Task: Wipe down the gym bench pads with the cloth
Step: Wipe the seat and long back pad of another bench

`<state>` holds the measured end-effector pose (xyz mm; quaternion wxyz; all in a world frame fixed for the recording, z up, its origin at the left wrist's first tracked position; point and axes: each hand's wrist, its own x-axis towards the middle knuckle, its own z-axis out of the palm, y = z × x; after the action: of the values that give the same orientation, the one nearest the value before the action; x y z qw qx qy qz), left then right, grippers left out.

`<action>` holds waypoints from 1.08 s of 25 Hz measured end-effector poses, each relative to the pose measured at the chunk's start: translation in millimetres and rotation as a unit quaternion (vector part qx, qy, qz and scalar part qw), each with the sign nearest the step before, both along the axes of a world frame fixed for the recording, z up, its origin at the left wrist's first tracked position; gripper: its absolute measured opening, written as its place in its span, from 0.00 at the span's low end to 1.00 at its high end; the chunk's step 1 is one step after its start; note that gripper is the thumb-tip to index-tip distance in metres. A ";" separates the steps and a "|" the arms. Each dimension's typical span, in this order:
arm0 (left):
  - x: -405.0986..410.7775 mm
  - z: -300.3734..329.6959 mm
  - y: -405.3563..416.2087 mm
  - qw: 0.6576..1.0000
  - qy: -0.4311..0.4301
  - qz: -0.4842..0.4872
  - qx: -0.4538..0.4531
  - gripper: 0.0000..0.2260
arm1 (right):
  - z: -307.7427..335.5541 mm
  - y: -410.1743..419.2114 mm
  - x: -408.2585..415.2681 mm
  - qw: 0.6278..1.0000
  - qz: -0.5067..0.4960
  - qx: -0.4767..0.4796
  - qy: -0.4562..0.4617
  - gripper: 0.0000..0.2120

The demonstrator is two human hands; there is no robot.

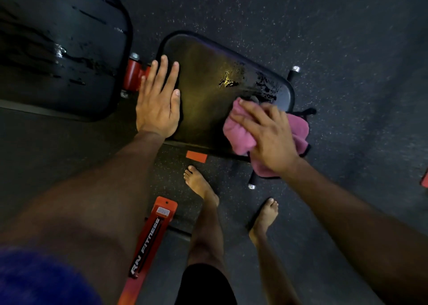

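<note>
Left hand (157, 100) lies flat, fingers straight, on the seat pad (208, 91) near its hinge end, likely to steady it, while right hand (266, 133), fingers spread and slightly bent, presses the pink cloth (240, 133) onto the pad's near corner beside wet streaks, back pad (58, 50) also wet.

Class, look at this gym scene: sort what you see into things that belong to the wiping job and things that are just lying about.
Part of the job:
- pink cloth, under the right hand
- seat pad, wet in places, with the left hand flat on it
- back pad, streaked with wet

Just there:
- red frame bar on the floor
- orange floor marker
- speckled floor
</note>
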<state>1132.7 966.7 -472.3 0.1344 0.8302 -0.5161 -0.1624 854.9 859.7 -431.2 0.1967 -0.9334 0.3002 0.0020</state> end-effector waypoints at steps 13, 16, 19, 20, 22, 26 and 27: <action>2.4 -1.1 0.9 1.000 0.008 0.001 -0.014 0.27 | -2.1 -79.8 34.2 0.980 -0.198 0.023 -0.025 0.26; 2.7 -2.6 1.7 1.000 0.009 0.002 -0.022 0.27 | 0.2 -76.8 107.4 0.995 -0.086 -0.031 0.029 0.29; 0.5 -1.5 1.0 1.000 0.013 0.000 -0.025 0.27 | -0.5 -42.1 86.3 0.998 0.037 -0.054 0.025 0.28; 0.9 -1.9 0.0 1.000 0.014 0.001 -0.026 0.27 | -1.6 -37.9 60.5 0.998 0.034 -0.043 0.028 0.29; 3.9 -3.6 1.2 1.000 0.015 0.004 -0.027 0.27 | 2.3 -49.8 17.9 0.997 -0.061 -0.012 0.037 0.30; 1.2 -5.7 1.7 0.999 0.006 0.002 -0.032 0.27 | -0.5 -107.0 64.0 0.970 -0.236 0.036 0.056 0.19; 0.9 -6.6 1.6 0.999 0.005 0.002 -0.033 0.27 | 0.0 -103.3 90.0 0.980 -0.187 0.016 0.068 0.21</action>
<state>1133.6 968.4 -478.9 0.1646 0.8254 -0.5191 -0.1488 944.9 756.4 -431.2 0.1879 -0.8550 0.4822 0.0335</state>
